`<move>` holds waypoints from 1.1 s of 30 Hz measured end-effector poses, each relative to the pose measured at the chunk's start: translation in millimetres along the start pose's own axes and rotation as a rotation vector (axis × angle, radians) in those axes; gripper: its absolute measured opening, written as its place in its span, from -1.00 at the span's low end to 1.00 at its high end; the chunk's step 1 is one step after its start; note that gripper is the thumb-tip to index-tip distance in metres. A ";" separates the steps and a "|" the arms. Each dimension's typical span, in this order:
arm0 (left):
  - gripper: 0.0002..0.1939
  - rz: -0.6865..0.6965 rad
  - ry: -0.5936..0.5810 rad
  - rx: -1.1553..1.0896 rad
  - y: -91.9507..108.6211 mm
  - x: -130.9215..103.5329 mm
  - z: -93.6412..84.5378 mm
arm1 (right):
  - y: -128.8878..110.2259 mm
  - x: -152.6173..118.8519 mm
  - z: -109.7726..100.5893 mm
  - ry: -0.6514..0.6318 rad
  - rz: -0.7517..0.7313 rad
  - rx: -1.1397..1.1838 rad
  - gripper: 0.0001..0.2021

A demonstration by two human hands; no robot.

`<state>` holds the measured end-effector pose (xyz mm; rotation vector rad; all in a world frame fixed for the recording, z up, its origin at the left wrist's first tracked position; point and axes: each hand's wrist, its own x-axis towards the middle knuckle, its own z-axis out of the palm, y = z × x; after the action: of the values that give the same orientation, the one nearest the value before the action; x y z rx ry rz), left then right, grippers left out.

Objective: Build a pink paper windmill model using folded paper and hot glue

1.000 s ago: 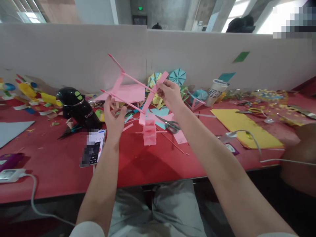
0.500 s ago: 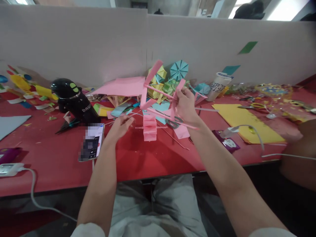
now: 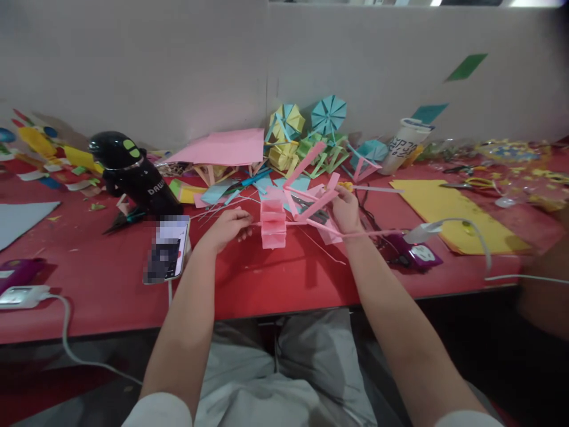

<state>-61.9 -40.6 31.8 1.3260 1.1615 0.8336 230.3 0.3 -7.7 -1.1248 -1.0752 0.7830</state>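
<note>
Head view shows the pink paper frame (image 3: 319, 205) apparently raised over the red table (image 3: 267, 290), just right of a folded pink block (image 3: 272, 225). The right hand (image 3: 344, 210) pinches a strip of the frame; the left hand (image 3: 231, 229) has thumb and fingers closed on the left end of a thin stick (image 3: 291, 223), which shows on both sides of the block. Light pressure suits this step: keep the stick level, spare the block's folds, and bear the frame's weight by its wide strip, as the slender rods look easy to bend. Both sets of fingertips are partly hidden. Whether the stick touches the frame or merely overlaps it, and whether the block rests on the table, I cannot tell. Strips cover part of the scissors (image 3: 319, 216).
</note>
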 end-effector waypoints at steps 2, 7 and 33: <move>-0.88 -0.010 0.004 -0.073 -0.8 1.4 1.4 | 2.8 1.3 -2.6 0.020 0.042 0.016 -0.74; -0.92 -0.050 0.072 -0.237 1.0 1.1 -1.3 | 3.4 2.8 -7.2 0.030 0.058 0.071 -0.76; -0.87 0.120 0.292 -0.481 19.1 -3.7 -15.8 | 12.9 -7.9 16.8 -0.263 -0.088 -0.133 -0.78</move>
<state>-74.9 -37.5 53.0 0.9001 1.0200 1.3336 212.2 1.9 -21.2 -1.0975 -1.4057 0.8142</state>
